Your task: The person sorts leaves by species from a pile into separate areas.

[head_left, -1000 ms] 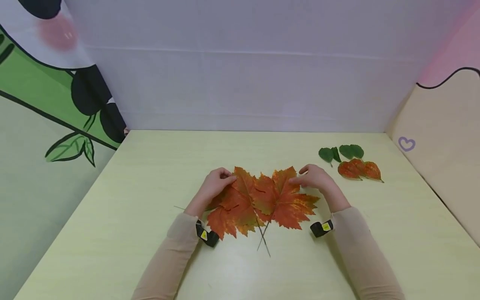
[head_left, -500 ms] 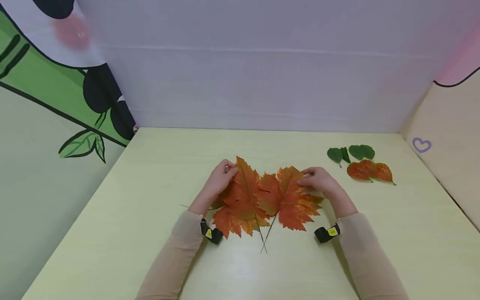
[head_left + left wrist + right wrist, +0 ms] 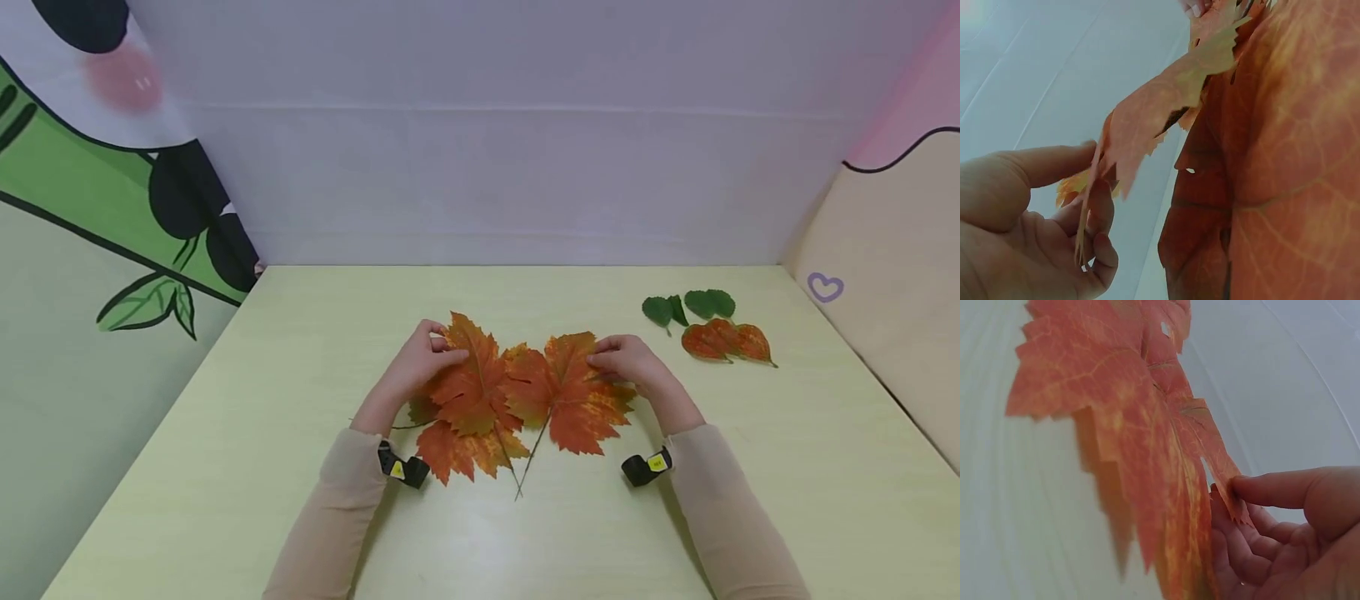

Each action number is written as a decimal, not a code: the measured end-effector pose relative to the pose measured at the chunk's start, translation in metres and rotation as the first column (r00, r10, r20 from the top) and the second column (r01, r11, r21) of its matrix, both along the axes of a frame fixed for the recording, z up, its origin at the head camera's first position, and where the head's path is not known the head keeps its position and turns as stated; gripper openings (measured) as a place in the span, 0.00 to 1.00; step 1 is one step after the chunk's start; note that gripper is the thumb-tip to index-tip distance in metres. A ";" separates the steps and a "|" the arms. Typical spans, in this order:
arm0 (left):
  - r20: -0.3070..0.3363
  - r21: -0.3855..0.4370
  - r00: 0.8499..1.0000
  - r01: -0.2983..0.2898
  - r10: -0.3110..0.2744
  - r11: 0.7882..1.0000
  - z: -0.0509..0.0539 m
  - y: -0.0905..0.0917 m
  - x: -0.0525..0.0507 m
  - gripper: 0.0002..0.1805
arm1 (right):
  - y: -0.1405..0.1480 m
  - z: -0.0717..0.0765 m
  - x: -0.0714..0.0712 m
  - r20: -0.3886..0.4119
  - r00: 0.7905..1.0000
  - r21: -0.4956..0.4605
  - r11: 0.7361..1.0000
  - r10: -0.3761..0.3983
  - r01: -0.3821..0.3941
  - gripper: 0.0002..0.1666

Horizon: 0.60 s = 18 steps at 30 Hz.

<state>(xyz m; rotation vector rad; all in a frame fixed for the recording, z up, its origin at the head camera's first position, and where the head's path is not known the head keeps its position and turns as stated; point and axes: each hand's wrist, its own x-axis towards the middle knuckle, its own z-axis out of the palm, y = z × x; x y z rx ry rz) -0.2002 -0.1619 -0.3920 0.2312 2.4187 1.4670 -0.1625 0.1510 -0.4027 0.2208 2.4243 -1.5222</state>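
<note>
My left hand [image 3: 414, 360] pinches the upper left edge of an orange maple leaf [image 3: 471, 383] between thumb and fingers. In the left wrist view, that thumb [image 3: 1060, 162] presses the leaf's edge against curled fingers. My right hand [image 3: 633, 364] pinches the edge of another orange maple leaf [image 3: 577, 396], and the right wrist view has its thumb [image 3: 1279, 489] on a leaf lobe [image 3: 1225, 481]. The two leaves meet side by side, with their thin stems crossing near the tips. Another orange-yellow leaf [image 3: 461, 450] shows underneath on the left, partly covered.
Several small green leaves [image 3: 657, 311] lie at the back right of the pale table [image 3: 300, 517]. Small orange-red leaves [image 3: 708, 342] lie just in front of them. A lilac backdrop [image 3: 510, 183] rises behind the table, with printed panels at both sides.
My left hand has shifted left and slightly away with its maple leaf, exposing more of the leaf below. The stems now cross closer to their tips. The right hand keeps its pinch.
</note>
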 end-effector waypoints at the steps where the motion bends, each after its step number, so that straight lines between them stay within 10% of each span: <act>1: -0.010 -0.006 1.000 0.012 -0.012 1.000 0.001 -0.001 0.000 0.26 | 0.000 0.000 0.000 -0.006 1.000 0.000 1.000 0.004 -0.004 0.18; 18: -0.185 -0.078 0.982 -0.039 0.024 0.996 0.066 -0.050 -0.041 0.09 | -0.001 -0.008 -0.002 -0.031 0.999 -0.005 1.000 -0.018 0.018 0.18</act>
